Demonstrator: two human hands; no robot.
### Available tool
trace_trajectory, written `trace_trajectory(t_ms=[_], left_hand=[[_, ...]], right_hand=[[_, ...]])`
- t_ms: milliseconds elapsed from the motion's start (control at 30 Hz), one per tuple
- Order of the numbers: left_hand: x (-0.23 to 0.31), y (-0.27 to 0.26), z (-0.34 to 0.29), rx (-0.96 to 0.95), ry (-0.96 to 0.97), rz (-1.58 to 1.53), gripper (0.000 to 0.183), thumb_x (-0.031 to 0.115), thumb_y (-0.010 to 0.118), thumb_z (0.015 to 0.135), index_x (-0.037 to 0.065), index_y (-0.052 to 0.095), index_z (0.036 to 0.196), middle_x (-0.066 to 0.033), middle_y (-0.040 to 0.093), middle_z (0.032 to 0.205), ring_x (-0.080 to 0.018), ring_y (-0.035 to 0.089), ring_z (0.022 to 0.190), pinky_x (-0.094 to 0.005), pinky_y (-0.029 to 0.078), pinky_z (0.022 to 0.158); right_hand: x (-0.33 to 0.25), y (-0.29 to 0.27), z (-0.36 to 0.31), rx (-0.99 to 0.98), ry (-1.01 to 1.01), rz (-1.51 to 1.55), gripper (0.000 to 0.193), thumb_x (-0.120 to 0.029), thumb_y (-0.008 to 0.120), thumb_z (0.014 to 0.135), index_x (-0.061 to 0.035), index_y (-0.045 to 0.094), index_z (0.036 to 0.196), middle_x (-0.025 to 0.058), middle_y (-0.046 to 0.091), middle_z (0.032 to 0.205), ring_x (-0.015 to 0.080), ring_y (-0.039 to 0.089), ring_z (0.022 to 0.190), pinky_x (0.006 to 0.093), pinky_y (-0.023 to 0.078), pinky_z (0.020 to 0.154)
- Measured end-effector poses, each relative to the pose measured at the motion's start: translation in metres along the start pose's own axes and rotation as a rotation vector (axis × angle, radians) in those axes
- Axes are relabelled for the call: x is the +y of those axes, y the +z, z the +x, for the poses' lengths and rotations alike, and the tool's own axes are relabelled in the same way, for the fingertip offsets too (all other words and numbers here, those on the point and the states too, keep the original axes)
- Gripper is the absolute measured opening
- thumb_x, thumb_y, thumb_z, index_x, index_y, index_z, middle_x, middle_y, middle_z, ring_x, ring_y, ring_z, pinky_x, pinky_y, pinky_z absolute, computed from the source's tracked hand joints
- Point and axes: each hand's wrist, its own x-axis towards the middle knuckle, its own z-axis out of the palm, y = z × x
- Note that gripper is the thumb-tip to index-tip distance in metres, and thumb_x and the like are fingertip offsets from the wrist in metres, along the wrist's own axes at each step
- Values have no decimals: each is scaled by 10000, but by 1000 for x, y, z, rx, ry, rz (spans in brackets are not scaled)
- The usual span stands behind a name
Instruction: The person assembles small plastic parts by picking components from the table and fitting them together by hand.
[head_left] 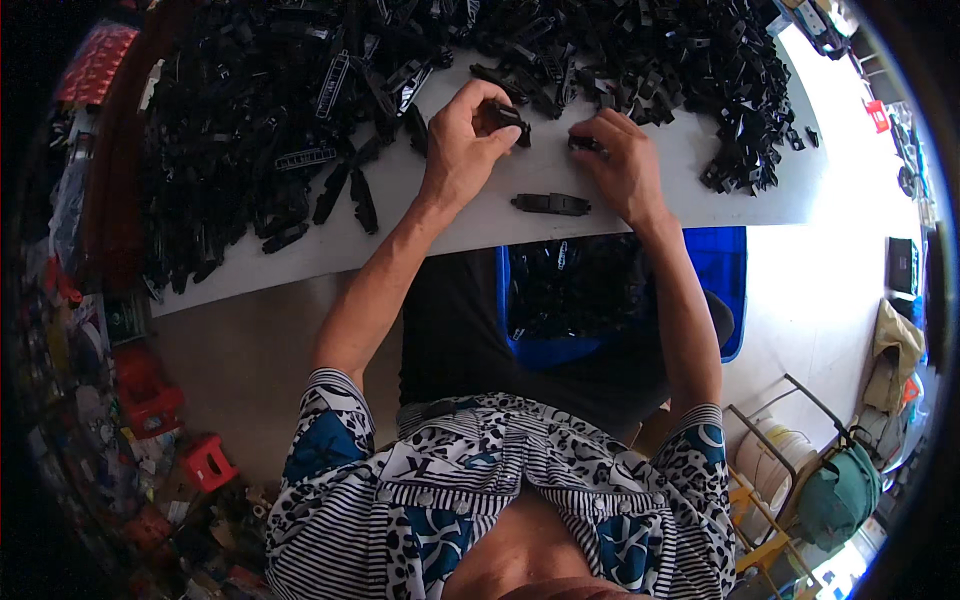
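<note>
The pale, glossy floor of a cluttered room is overlooked by a white, smooth surface. Across its far side, a broad heap of glossy black plastic parts is spread. Below the near edge, a blue plastic bin is partly filled with dark pieces. Near that edge, one elongated black plastic part is laid alone. Above the surface, a blocky black plastic piece is gripped between the left hand's thumb and fingers; by the right hand, a small black piece, mostly hidden, is pinched. Light, stiff, slightly slippery handling is expected; the long sides are best grasped, and thin ends spared.
</note>
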Motion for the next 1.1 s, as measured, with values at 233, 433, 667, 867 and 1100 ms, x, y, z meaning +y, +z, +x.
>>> trace_trajectory(t_ms=[233, 433, 667, 867, 1100], left_hand=[[-16, -1, -21, 28, 233, 547, 268, -19, 786, 708, 28, 665, 943, -63, 632, 910, -215, 619, 878, -341, 500, 773], [-15, 6, -22, 3, 243, 559, 287, -18, 810, 677, 42, 696, 934, -77, 615, 943, -251, 607, 935, -364, 497, 791], [-19, -2, -23, 15, 206, 478, 271, -24, 804, 682, 30, 693, 923, -75, 622, 924, -242, 623, 916, -351, 506, 778], [-15, 0, -25, 40, 318, 543, 266, -22, 819, 659, 15, 714, 901, -77, 627, 920, -230, 629, 899, -350, 510, 776], [-16, 4, -26, 24, 274, 522, 281, -13, 826, 645, 12, 730, 908, -84, 634, 913, -249, 628, 894, -360, 513, 786]], right_hand=[[-19, -2, -1, 47, 140, 309, 190, -42, 680, 834, -30, 676, 1023, 88, 608, 916, 231, 629, 834, 324, 520, 757], [-20, 15, 9, 53, 44, 582, 136, -8, 662, 850, -13, 677, 985, 61, 626, 929, 190, 632, 847, 327, 523, 787], [-14, 4, 5, -56, 73, 129, 223, -14, 706, 782, -8, 650, 998, 117, 608, 926, 275, 634, 824, 378, 518, 759], [-25, 0, 14, -110, -14, 74, 203, -36, 703, 780, -6, 640, 971, 128, 586, 929, 340, 629, 870, 420, 513, 742], [-22, -7, 12, -242, -193, -140, 174, -25, 694, 749, -1, 611, 900, 127, 582, 923, 329, 633, 868, 417, 529, 725]])
